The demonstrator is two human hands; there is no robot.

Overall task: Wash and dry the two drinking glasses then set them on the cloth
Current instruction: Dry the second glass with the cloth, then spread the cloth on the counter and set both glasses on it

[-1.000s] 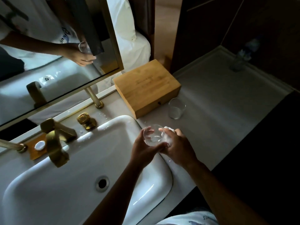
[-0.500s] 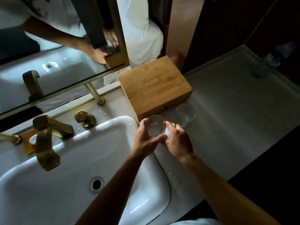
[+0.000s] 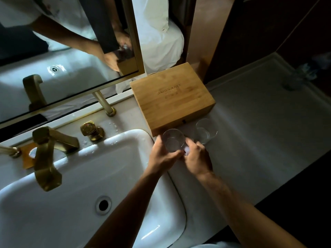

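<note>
My left hand grips a clear drinking glass, upright and open end up, just right of the sink's back right corner and in front of the wooden box. My right hand is curled against the glass's right side with something small and white between its fingers. A second clear glass stands upright on the pale cloth that covers the counter, close to the right of the held glass.
A white sink with brass faucet and brass knob fills the left. A closed bamboo box sits behind the glasses. A mirror stands at the back. A plastic bottle stands far right.
Both hands have carried the glass away from over the sink rim, back and to the right, close to the wooden box and the second glass. The glass now sits lower, by the cloth.
</note>
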